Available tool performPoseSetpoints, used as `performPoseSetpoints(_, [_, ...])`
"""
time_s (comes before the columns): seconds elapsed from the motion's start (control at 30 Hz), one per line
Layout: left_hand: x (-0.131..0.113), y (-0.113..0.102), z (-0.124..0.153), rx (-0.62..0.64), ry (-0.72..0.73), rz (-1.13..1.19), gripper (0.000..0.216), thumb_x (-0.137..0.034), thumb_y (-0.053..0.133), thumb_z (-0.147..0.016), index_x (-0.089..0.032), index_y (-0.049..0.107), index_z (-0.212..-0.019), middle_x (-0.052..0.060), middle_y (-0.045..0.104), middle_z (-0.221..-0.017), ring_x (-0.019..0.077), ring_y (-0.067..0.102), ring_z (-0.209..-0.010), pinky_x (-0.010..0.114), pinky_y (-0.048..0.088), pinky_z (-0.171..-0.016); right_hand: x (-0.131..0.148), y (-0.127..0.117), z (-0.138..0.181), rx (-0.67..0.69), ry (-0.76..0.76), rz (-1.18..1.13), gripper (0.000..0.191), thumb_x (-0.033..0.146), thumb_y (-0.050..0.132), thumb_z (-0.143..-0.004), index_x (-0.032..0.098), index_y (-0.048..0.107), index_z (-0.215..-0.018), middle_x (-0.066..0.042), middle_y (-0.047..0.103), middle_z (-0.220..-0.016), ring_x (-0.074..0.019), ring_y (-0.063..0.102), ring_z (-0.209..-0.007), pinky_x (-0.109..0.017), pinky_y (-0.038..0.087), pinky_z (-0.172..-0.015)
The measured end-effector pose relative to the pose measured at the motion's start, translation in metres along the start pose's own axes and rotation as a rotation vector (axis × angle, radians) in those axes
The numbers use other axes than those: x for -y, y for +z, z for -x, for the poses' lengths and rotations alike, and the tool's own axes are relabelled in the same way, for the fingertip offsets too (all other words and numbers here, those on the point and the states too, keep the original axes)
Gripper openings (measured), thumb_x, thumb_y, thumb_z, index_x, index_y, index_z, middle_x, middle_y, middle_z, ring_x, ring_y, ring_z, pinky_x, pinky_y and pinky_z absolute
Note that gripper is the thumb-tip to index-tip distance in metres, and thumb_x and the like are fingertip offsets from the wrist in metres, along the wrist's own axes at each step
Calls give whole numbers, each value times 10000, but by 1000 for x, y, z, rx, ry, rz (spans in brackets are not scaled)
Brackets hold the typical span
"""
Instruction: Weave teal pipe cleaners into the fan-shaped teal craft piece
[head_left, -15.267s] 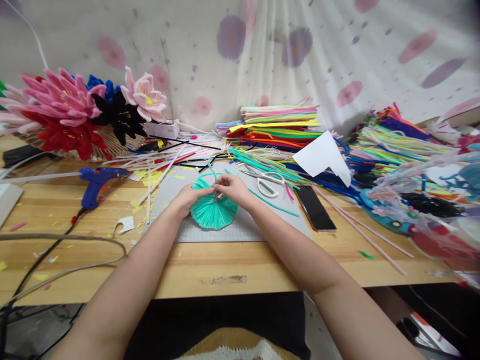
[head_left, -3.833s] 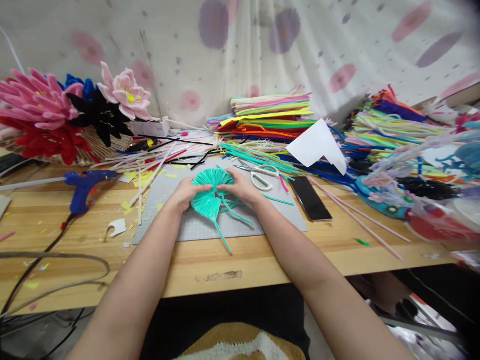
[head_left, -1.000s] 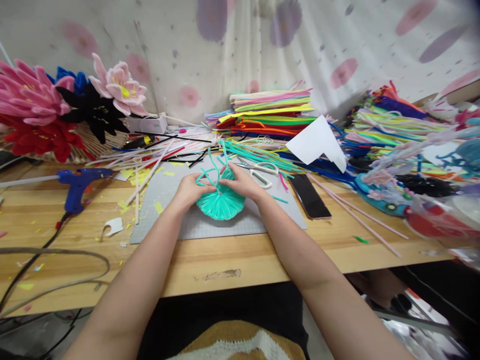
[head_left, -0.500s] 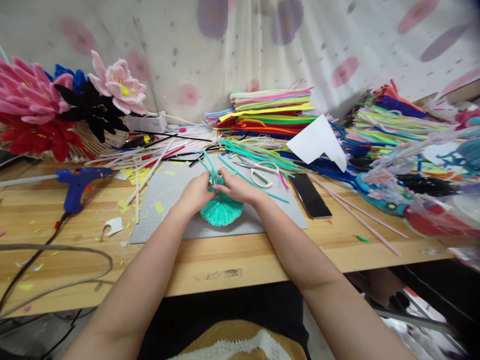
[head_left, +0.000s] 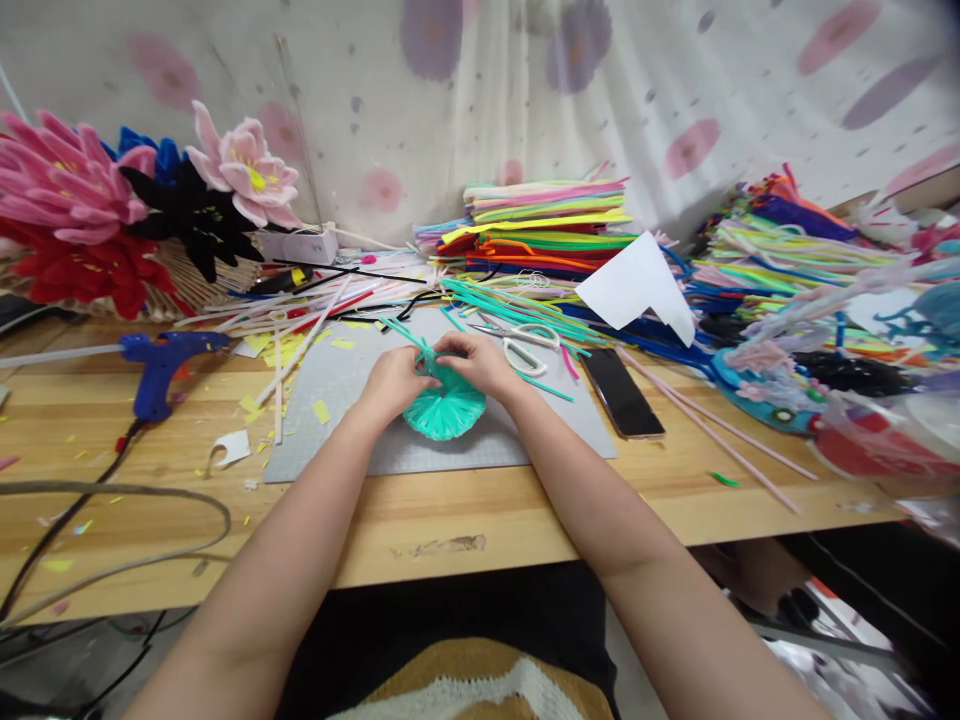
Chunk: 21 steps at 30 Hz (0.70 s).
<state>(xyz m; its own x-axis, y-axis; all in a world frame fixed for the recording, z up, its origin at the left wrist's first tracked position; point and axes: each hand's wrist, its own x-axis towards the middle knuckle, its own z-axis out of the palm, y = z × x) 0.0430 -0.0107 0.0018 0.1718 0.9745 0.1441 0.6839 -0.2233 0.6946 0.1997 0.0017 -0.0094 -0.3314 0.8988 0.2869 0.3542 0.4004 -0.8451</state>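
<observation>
Teal pleated disc point(head_left: 444, 412) over the grey mat point(head_left: 495, 445) — left hand point(head_left: 396, 384) and right hand point(head_left: 480, 364) both pinching its far part, teal stems point(head_left: 406, 333) poking out beyond the grip. Scissors point(head_left: 513, 335) just right of the grip, phone point(head_left: 622, 393) farther right — blue glue gun point(head_left: 156, 375) well left.

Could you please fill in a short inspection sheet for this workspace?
Surface: wooden table, scuffed near its front edge; grey mat on it.
Job's things: teal pleated disc over the mat, with teal stems at its far side.
Clutter: yellow paper scraps, scissors, smartphone, pipe-cleaner bundles.
Hands: left hand and right hand both hold the disc's far part; fingertips partly hidden.
Cables: black cord at the blue glue gun; grey cable looping at left.
Surroundings: fuzzy flowers at left, spotted curtain behind.
</observation>
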Motion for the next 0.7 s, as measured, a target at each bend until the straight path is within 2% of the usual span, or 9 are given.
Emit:
performPoseSetpoints(0.13, [-6,2,0,-62,-54,-137,131,-285,680,-603,-201,580,-601,60,609,-640,252,595,-746,295,391,-688,7,7,2,-75,1,62,157,218,562,-691,221,674,-802,-1,671,-847,-185,601,-848,-336,438,-829])
performPoseSetpoints(0.27, [-6,2,2,-51,-10,-174,158,-333,614,-673,-181,615,-716,81,644,-748,238,598,-783,290,403,-702,9,9,4,-128,22,93,169,205,574,-686,224,681,-815,-1,677,-879,-170,600,-859,-310,433,-834])
performPoseSetpoints(0.4, [6,-2,0,-25,37,43,251,-359,595,-678,-168,618,-840,64,658,-815,200,594,-743,280,424,-665,-1,8,1,-177,81,-75,149,219,586,-660,177,648,-790,-8,661,-822,-148,591,-812,-286,431,-799])
performPoseSetpoints(0.53, [18,-6,-4,-13,-122,463,267,-389,594,-667,-146,604,-775,71,666,-758,173,593,-635,266,441,-577,-13,6,-2,-270,235,-310,160,222,595,-609,161,561,-753,19,595,-730,-107,545,-686,-252,427,-694])
performPoseSetpoints(0.6, [23,-5,-6,-35,-197,563,277,-393,615,-643,-139,598,-752,75,667,-746,165,587,-606,262,439,-558,-16,6,-1,-237,266,-375,181,199,583,-589,162,535,-759,34,564,-706,-89,515,-649,-231,408,-657])
performPoseSetpoints(0.7, [27,-4,-8,-155,-243,531,247,-366,632,-623,-140,592,-712,64,657,-722,157,583,-611,254,433,-570,-16,5,2,-132,294,-422,207,169,544,-581,161,530,-788,40,547,-698,-83,500,-636,-213,383,-617])
